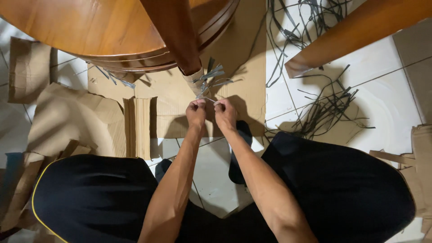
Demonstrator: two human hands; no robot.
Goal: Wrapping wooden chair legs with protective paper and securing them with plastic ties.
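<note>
My left hand (196, 111) and my right hand (224, 111) are held close together over a sheet of cardboard (166, 96) on the floor. Both pinch a thin grey strip (208, 99) stretched between their fingertips. Just beyond them, a bundle of grey strips (211, 77) sticks out at the foot of a wooden table leg (176, 33), which is wrapped in brown paper at its base.
A round wooden table (90, 27) stands ahead. A second wooden leg (355, 31) slants in at the right. Loose dark strips (324, 108) lie tangled on the white tile floor. Cardboard pieces (67, 117) lie at the left and another cardboard piece (420, 157) at the right edge.
</note>
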